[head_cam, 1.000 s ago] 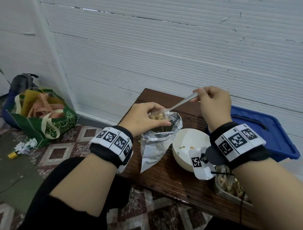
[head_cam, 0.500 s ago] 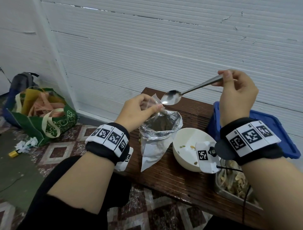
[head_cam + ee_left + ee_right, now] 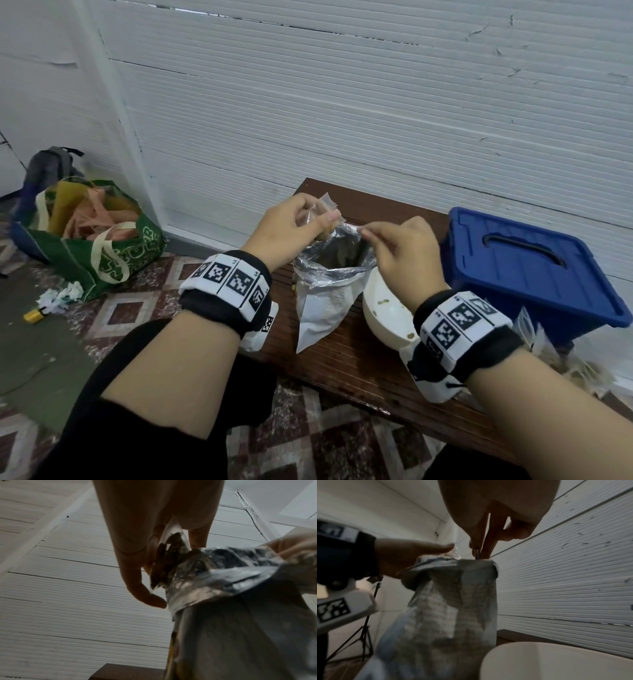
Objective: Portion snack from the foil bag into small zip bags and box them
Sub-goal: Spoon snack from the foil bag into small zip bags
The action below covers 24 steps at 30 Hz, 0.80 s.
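Foil bag [image 3: 329, 284] stands open on the dark wooden bench [image 3: 346, 370], its mouth wide and its rim folded over. Above the rim's left edge the left hand [image 3: 291, 229] pinches a small clear zip bag [image 3: 323, 209] between thumb and fingers; the left wrist view shows brown snack pieces [image 3: 169, 555] inside it. The right hand [image 3: 404, 250] has its fingers closed on a thin metal handle [image 3: 477, 553] that goes down into the foil bag at the right edge of the rim, probably a spoon, though its bowl is hidden. Just right of the foil bag sits a white bowl [image 3: 383, 308] with a few crumbs. A blue box [image 3: 524, 267] with its lid on stands at the bench's right end. On the floor to the left lies a green tote bag [image 3: 92, 240].
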Motion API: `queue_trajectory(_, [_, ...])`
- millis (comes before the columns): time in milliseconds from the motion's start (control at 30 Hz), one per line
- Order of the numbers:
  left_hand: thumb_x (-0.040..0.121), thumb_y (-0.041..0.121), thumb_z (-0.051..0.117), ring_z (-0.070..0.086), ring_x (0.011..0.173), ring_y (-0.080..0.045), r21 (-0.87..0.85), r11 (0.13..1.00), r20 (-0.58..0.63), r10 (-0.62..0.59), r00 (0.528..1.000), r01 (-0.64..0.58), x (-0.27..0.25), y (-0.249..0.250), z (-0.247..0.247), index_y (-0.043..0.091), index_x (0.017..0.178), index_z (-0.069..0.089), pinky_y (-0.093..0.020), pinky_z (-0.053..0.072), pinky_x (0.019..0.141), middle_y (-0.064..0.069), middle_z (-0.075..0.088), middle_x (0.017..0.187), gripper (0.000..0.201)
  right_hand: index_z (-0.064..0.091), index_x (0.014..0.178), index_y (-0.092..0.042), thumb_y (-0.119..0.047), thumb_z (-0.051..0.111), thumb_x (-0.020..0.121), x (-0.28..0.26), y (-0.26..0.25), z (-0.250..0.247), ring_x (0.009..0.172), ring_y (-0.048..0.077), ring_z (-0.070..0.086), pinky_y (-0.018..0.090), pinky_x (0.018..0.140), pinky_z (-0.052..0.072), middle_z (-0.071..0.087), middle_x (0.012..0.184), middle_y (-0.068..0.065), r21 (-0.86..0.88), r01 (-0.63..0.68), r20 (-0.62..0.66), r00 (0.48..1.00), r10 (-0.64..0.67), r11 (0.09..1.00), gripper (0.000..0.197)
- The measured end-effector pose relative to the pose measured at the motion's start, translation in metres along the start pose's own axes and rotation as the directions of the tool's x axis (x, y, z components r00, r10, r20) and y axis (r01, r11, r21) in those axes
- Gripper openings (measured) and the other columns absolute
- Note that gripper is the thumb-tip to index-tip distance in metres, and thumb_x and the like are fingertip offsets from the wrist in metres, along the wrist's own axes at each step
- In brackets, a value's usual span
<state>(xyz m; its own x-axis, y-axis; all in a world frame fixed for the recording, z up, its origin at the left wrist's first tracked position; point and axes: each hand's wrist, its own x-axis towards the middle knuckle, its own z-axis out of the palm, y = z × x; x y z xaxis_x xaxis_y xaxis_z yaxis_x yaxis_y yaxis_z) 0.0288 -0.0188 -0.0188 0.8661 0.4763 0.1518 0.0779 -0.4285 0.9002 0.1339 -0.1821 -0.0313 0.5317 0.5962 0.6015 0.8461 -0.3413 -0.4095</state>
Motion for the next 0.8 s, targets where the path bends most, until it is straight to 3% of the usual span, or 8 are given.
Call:
queue_trajectory(100, [0.076,0.066,0.062,0.063,0.111,-0.020,0.005,1.000,-0.005,-0.007,1.000,0.008,0.001,0.001,0.000,0.032,0.096,0.062,-0.047,0.048,0.099,0.005,0.070,0.110,0.040,0.075,0.080,-0.021,-0.027,0.065,0.089,-0.005,-0.001,0.008,0.075,0.020,0.040,0.035,0.069,0.037,0.049,0.055,-0.007,-0.051,0.019,0.129,0.992,-0.012,0.999,0.015])
queue_trajectory(233, [0.079,0.060,0.063,0.063,0.111,-0.020,0.017,1.000,-0.007,-0.005,1.000,0.005,0.002,0.000,0.000,0.031,0.094,0.062,-0.044,0.048,0.100,0.005,0.070,0.109,0.032,0.065,0.068,-0.025,-0.028,0.062,0.091,0.000,-0.002,0.010,0.076,0.021,0.042,0.034,0.075,0.037,0.043,0.053,-0.014,-0.027,-0.078,0.285,0.955,0.083,0.997,0.023])
queue_trajectory(300, [0.075,0.065,0.063,0.063,0.111,-0.020,0.012,1.000,-0.001,0.002,1.000,-0.002,0.002,-0.001,0.000,0.031,0.094,0.063,-0.046,0.049,0.099,0.005,0.070,0.109,0.039,0.063,0.065,-0.022,-0.026,0.062,0.090,0.003,-0.002,0.009,0.070,0.025,0.048,0.033,0.073,0.040,0.049,0.052,-0.011,0.018,-0.142,0.299,0.945,0.130,0.990,0.025])
queue_trajectory(400, [0.071,0.070,0.062,0.064,0.109,-0.018,0.008,1.000,-0.001,0.008,1.000,-0.008,0.002,-0.002,0.001,0.032,0.093,0.063,-0.045,0.049,0.098,0.007,0.071,0.107,0.044,0.071,0.076,-0.011,-0.022,0.061,0.091,0.005,-0.004,0.005,0.071,0.026,0.061,0.032,0.070,0.045,0.068,0.065,0.003,0.082,-0.250,0.304,0.928,0.215,0.965,0.021])
queue_trajectory(567, [0.076,0.063,0.063,0.062,0.112,-0.014,0.036,0.999,0.003,0.009,1.000,-0.009,0.004,-0.004,0.000,0.031,0.094,0.063,-0.042,0.048,0.100,0.009,0.069,0.110,0.036,0.073,0.080,-0.008,-0.017,0.061,0.092,0.008,-0.010,-0.002,0.074,0.021,0.065,0.031,0.073,0.050,0.070,0.072,0.005,0.227,-0.397,0.254,0.906,0.339,0.889,0.019])
queue_trajectory(667, [0.075,0.060,0.063,0.058,0.117,-0.011,0.044,0.999,0.010,0.003,1.000,-0.004,0.003,-0.002,-0.001,0.031,0.093,0.062,-0.032,0.045,0.100,0.008,0.066,0.118,0.034,0.071,0.076,-0.012,-0.019,0.058,0.093,0.013,-0.010,-0.009,0.062,0.016,0.057,0.028,0.065,0.045,0.067,0.068,0.003,0.238,-0.448,0.138,0.894,0.427,0.862,0.023])
queue_trajectory(700, [0.078,0.057,0.064,0.057,0.117,-0.010,0.051,0.999,0.009,0.001,1.000,-0.001,0.003,-0.001,-0.001,0.031,0.093,0.062,-0.026,0.043,0.096,0.009,0.066,0.119,0.030,0.072,0.077,-0.014,-0.020,0.057,0.093,0.015,-0.009,-0.011,0.062,0.014,0.056,0.025,0.063,0.045,0.067,0.069,0.002,0.247,-0.469,0.098,0.882,0.460,0.848,0.023])
queue_trajectory(800, [0.080,0.051,0.066,0.058,0.107,-0.004,0.072,0.997,-0.010,0.009,1.000,-0.008,0.002,0.000,-0.002,0.031,0.093,0.063,-0.014,0.039,0.081,0.014,0.066,0.111,0.024,0.070,0.071,-0.015,-0.019,0.054,0.095,0.021,-0.004,-0.018,0.064,0.003,0.056,0.005,0.053,0.039,0.067,0.073,-0.006,0.282,-0.528,0.013,0.837,0.548,0.801,0.029])
